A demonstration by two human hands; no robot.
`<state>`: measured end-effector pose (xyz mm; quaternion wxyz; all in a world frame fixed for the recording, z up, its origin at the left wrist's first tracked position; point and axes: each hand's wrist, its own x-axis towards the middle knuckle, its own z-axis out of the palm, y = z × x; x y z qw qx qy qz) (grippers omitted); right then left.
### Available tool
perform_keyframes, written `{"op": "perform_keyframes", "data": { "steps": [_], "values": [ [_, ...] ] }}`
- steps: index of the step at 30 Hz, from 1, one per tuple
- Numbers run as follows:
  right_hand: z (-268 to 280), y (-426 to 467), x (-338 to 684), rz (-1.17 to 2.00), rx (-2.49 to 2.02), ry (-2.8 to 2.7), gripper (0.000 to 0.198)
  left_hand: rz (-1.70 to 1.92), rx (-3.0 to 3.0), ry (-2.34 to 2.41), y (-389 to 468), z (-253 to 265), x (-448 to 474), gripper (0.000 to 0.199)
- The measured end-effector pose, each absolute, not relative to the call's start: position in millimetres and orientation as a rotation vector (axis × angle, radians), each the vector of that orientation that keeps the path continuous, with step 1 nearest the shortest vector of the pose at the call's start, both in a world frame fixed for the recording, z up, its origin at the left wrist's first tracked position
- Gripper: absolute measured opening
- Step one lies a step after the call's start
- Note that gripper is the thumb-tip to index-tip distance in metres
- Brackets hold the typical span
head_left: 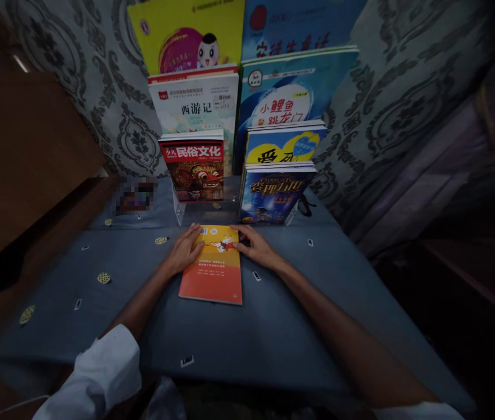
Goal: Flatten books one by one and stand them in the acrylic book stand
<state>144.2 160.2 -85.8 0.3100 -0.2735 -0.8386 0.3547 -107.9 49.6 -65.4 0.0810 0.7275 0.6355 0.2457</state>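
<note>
An orange-and-yellow paperback book (212,283) lies flat on the cloth-covered table, its barcode and small printed figures upside down to me. My left hand (186,248) grips its far left side, thumb resting on the cover. On the far right side, my right hand (256,248) holds the edge between thumb and curled fingers. Just beyond the book stands a clear tiered rack (181,213) of upright books. In its front row are a red book with a mask picture (197,174) and a dark blue book (274,195).
Behind the front row rise a white book (195,108), a yellow-and-blue book (285,143), a teal book (291,87) and larger ones. A pixelated patch (136,196) covers something at the table's back left. A patterned curtain (136,131) hangs behind; a brown wooden panel (20,157) is at left.
</note>
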Motion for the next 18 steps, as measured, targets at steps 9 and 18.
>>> {"op": "perform_keyframes", "data": {
  "steps": [9,18],
  "values": [
    [-80.3,155.2,145.4,0.943,-0.738,-2.188,0.059,0.759,2.162,1.924,45.2,-70.3,-101.1,0.053],
    [-82.9,158.7,142.6,0.945,-0.724,-2.152,0.057,0.761,2.166,1.935,45.9,-72.5,-100.5,0.054]
  ]
}}
